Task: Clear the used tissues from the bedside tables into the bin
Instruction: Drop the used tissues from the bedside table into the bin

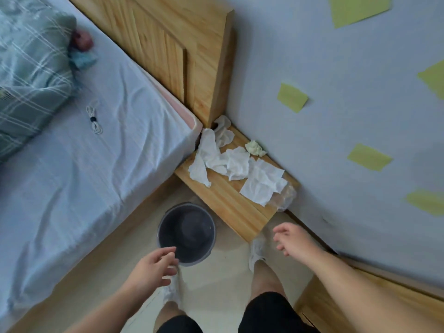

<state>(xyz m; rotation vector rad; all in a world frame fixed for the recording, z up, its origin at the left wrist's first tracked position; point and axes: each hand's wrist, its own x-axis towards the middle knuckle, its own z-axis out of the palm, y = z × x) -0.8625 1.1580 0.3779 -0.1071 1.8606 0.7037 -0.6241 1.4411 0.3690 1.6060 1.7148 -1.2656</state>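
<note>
Several tissues (230,164) wait on the surface (230,207) at one o'clock; bin (187,234) empty (nothing binned yet); both hands (153,265) open, holding nothing.

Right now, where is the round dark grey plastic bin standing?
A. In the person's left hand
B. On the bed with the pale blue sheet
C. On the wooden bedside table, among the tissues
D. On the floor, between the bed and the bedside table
D: the round dark grey plastic bin stands on the floor beside the wooden bedside table, and neither hand holds it.
</note>
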